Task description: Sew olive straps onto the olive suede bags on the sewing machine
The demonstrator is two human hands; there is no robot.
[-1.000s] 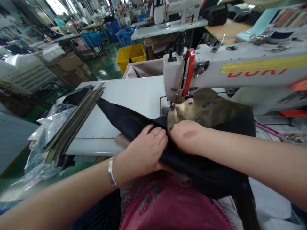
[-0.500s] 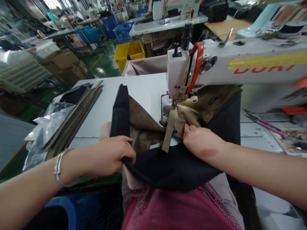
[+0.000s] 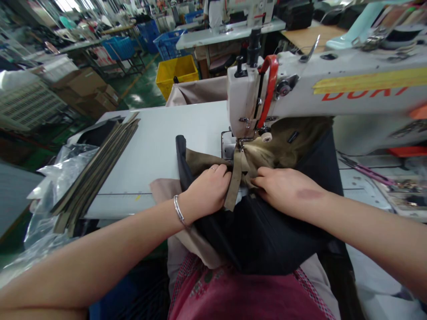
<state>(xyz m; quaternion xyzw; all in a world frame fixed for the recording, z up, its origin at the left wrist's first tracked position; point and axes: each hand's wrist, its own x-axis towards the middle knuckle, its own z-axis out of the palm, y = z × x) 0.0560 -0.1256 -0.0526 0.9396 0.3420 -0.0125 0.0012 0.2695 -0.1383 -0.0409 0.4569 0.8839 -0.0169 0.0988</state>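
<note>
A black and olive fabric piece (image 3: 263,235) lies bunched on the machine bed and hangs over the table's front edge. My left hand (image 3: 210,189) is closed on its olive part, just left of the needle area. On the other side, my right hand (image 3: 283,186) grips the cloth with fingers curled in, close to the presser foot (image 3: 240,144). Between both hands a narrow olive strip (image 3: 234,182) runs from under the foot toward me. The sewing machine (image 3: 248,102) stands over the cloth, its foot on the strip.
A stack of olive strips (image 3: 100,169) lies on the table's left side, beside clear plastic (image 3: 63,178). Purple-handled scissors (image 3: 370,171) rest at the right, near small metal parts (image 3: 407,184). Behind the table stands a yellow crate (image 3: 176,73).
My left hand has moved right and up, from the black edge to the olive cloth near the needle. The fabric's left side has folded inward. My right hand has shifted only slightly.
</note>
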